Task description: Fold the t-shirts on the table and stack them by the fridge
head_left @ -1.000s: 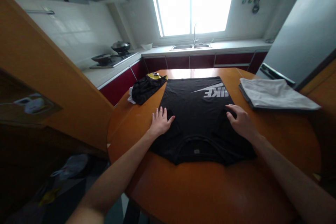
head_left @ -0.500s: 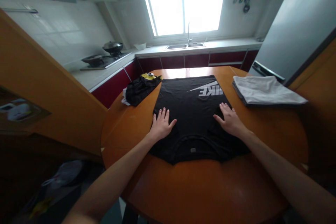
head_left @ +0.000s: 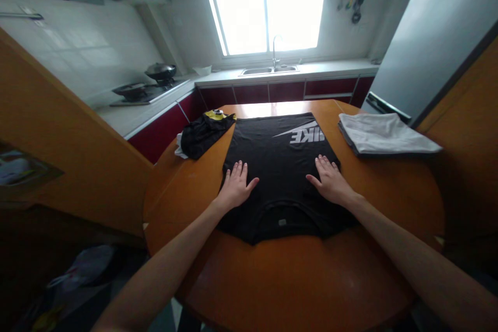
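Note:
A black T-shirt (head_left: 278,176) lies spread flat on the wooden table (head_left: 303,275), its neckline toward me. White lettering and a swoosh sit near its far right corner, upside down from where I stand. My left hand (head_left: 236,185) rests flat on the shirt's left side, fingers stretched out and thumb spread. On the right side, my right hand (head_left: 330,180) lies palm down on the cloth, fingers also extended. Neither hand grips the fabric. Part of each sleeve is hidden beneath my hands and forearms.
Folded white and dark cloths (head_left: 389,134) are stacked at the table's right. A crumpled black, yellow and white garment (head_left: 204,135) lies at the far left. Beyond the table are a sink (head_left: 268,70), a stove (head_left: 150,93) and a fridge (head_left: 428,41).
My right hand has shifted slightly inward over the shirt, toward the left. The left hand stays in about the same place on the cloth. The whole view has moved a little.

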`<state>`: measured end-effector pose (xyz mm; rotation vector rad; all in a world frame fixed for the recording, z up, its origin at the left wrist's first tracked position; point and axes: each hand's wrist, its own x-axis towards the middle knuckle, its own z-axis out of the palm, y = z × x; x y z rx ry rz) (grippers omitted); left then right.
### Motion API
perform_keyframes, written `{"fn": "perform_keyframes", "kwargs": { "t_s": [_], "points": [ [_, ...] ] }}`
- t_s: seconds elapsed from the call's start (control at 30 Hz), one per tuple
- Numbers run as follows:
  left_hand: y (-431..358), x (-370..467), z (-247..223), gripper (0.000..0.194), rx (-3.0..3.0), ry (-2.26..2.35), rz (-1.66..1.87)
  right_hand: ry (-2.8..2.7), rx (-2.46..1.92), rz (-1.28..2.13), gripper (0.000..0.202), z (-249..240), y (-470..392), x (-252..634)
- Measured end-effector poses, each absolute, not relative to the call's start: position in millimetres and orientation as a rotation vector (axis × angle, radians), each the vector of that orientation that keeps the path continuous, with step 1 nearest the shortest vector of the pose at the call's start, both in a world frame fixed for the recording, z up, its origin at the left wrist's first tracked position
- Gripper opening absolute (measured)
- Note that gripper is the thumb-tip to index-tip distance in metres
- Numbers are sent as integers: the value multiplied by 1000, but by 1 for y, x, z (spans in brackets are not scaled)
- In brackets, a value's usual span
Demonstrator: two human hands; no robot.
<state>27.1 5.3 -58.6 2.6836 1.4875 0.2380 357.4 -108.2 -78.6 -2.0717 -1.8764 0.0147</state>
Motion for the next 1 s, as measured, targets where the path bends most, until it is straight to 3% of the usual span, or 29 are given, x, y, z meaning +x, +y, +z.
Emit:
{"fn": "perform_keyframes", "kwargs": {
  "t_s": [0.43,0.7,0.83,1.0],
  "points": [
    [6,26,-54,86,2633,1450,268,-1819,-2044,40,76,-77,-109,353],
    [29,1,-5,50,2492,1300,1055,-1562,-1776,19,58,-50,-109,360],
    [33,-6,-1,32,2410,1211,1201,-1530,-1687,17,52,-45,-112,357],
    [30,-2,-3,24,2405,1073,1243,-1502,-1612,16,47,-40,-116,352]
  ]
}}
